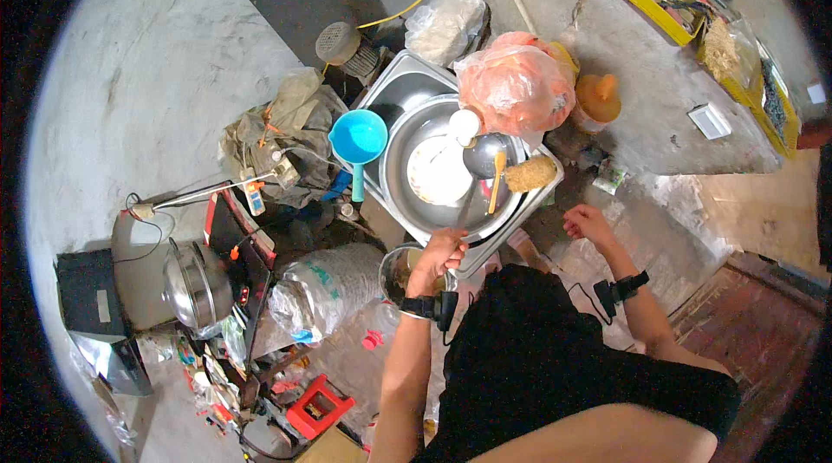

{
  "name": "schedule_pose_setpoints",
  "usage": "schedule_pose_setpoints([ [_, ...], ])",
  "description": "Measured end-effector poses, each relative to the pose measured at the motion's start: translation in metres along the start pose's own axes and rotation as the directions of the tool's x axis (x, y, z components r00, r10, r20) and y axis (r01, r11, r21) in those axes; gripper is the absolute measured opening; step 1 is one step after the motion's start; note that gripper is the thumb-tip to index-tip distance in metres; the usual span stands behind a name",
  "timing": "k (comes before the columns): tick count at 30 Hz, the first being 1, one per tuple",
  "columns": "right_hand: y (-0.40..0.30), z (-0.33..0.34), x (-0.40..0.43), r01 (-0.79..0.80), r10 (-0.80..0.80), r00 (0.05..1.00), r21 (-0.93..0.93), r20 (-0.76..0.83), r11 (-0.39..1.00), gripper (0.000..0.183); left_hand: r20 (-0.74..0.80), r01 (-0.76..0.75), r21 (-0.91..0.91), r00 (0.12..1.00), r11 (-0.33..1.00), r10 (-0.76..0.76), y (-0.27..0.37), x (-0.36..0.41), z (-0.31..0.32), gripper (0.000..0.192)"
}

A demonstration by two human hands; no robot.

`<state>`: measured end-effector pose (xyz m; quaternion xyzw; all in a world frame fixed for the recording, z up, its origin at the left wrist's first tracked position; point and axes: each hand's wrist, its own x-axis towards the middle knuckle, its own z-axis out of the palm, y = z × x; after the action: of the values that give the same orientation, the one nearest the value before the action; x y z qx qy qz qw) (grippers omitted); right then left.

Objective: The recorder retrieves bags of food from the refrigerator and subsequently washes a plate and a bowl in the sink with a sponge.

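Note:
My left hand (442, 255) is over the near rim of a large stainless steel basin (396, 183), its fingers curled. A thin dark streak runs up from it into the basin; whether the hand holds anything is unclear. Off to the right, my right hand (587, 225) hangs in the air with fingers curled in and nothing visible in it. Inside the basin are a white plate (442, 170), a small metal bowl (486, 157) and a white round object (465, 125). A wooden spoon (497, 183) and a tan loofah-like scrubber (531, 174) lie toward its right side.
The basin sits in a metal sink (416, 82). A turquoise dipper (359, 136) rests at its left, a pink plastic bag (517, 82) at the back. Below my left hand stands a bucket (396, 274). A lidded steel pot (195, 284) and red stool (320, 406) are farther left.

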<state>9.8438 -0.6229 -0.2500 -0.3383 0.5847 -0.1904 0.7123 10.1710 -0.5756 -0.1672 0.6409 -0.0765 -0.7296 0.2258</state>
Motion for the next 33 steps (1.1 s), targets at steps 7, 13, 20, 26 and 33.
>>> schedule_pose_setpoints([
  [7,-0.004,0.000,0.008,0.012,-0.011,1.000,-0.073,0.023,0.997,0.019,0.200,0.104,-0.383,0.979,0.918,-0.028,-0.021,-0.016,-0.019,0.020],
  [13,0.008,0.004,0.007,-0.013,0.019,0.998,-0.103,0.054,0.995,0.018,-0.131,-0.125,-0.126,0.985,0.984,0.108,-0.026,-0.063,-0.014,0.024],
  [20,-0.001,0.037,0.010,0.047,-0.020,0.989,-0.187,0.144,0.981,0.020,-0.358,-0.119,0.860,0.554,0.496,0.752,-0.062,-0.086,-0.039,0.023],
  [26,0.007,0.085,0.001,0.140,-0.070,0.972,-0.307,0.226,0.941,0.022,-0.345,0.007,0.932,0.313,0.361,0.885,-0.095,-0.134,-0.061,0.030],
  [33,0.054,0.120,-0.037,0.295,-0.165,0.935,-0.427,0.315,0.855,0.018,-0.496,-0.176,0.797,0.355,0.578,0.793,-0.193,-0.163,-0.119,0.028],
])
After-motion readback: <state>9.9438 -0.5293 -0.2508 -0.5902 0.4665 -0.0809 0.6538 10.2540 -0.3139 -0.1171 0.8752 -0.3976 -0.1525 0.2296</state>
